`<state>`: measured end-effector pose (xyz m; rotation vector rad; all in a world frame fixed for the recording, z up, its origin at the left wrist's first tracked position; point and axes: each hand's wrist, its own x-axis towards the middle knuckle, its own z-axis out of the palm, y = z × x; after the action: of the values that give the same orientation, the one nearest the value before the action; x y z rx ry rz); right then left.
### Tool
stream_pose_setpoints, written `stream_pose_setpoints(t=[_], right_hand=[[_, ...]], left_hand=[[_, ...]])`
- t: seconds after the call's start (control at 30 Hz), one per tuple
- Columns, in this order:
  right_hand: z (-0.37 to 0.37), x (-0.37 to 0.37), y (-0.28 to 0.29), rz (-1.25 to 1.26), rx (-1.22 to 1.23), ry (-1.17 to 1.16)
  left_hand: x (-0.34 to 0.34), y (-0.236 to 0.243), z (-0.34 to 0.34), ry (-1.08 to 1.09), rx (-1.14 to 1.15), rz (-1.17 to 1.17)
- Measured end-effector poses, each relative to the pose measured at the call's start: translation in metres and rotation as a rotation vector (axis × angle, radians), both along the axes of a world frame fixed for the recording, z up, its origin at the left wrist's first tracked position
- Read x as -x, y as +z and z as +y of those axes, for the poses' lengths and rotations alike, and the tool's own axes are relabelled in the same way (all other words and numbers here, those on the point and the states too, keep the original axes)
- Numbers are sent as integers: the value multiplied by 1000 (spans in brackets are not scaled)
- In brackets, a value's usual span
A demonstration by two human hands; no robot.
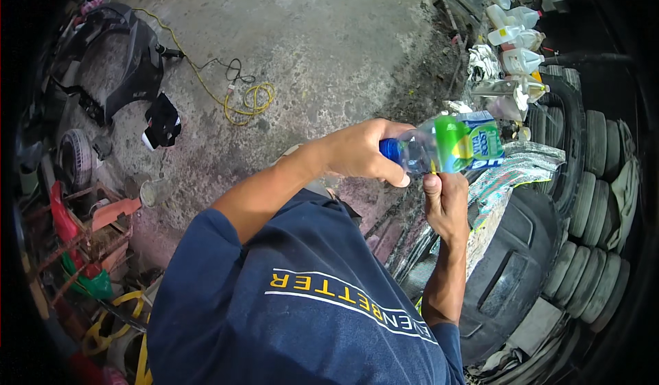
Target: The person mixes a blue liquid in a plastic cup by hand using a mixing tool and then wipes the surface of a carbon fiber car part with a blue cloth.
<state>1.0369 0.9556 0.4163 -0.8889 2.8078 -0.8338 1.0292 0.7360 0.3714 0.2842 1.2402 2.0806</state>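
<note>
A clear plastic bottle [417,153] with a blue cap [391,149] and a green, yellow and blue label [470,138] lies sideways in the air before my chest, its cap end to the left. My left hand [357,150] curls round the cap end, thumb below and fingers on the far side. From below, my right hand [449,203] grips the bottle's body, its thumb pointing up against the plastic. The right fingers are mostly hidden behind the bottle. Whether the cap is loose on the neck cannot be seen.
Stacked tyres [594,193] and a large black plastic panel [511,275] stand at the right, by silver foil sheeting [515,169]. Plastic jugs [522,61] line the far right. A yellow cord [250,103] coils on the concrete floor. A black car bumper [134,69] lies far left.
</note>
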Motion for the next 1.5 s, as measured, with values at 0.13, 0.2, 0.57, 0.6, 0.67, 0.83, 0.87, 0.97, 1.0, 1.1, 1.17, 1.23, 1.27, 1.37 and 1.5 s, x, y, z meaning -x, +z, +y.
stream_pose_setpoints(t=[0.13, 0.2, 0.57, 0.6, 0.67, 0.83, 0.87, 0.97, 1.0, 1.1, 1.17, 1.23, 1.27, 1.37, 1.5], right_hand=[[1, -1, -1, -28, 8, -35], [2, 0, -1, -62, -27, -58], [6, -1, -5, -31, 36, 18], [7, 0, -4, -30, 36, 20], [9, 0, -3, -163, -70, -23], [7, 5, -9, 19, 57, 31], [8, 6, -9, 28, 67, 21], [13, 7, -9, 18, 91, 50], [13, 6, -8, 18, 92, 47], [14, 5, -3, -84, 58, 20], [16, 5, -2, -133, -21, -2], [14, 7, -6, -21, 28, 34], [12, 8, -8, 94, 76, 71], [14, 6, -2, -74, 32, 26], [14, 5, -12, 60, 85, 111]], left_hand=[[1, 5, 5, 378, 153, 547], [-1, 17, 3, 423, 339, 647], [-13, 19, 7, 247, 124, 151], [-13, 18, 8, 248, 123, 152], [-13, 16, 11, 279, 118, 258], [-9, 13, 15, 276, 132, 348], [-8, 13, 14, 241, 153, 344], [-9, 14, 13, 187, 23, 149], [-9, 12, 14, 184, 23, 149], [-6, 12, 14, 428, 141, 510], [-4, 20, 10, 476, 343, 716], [-6, 17, 17, 489, 408, 728], [-8, 15, 21, 504, 472, 741], [-14, 10, 26, 464, 301, 556], [-14, 7, 23, 313, 60, 323]])
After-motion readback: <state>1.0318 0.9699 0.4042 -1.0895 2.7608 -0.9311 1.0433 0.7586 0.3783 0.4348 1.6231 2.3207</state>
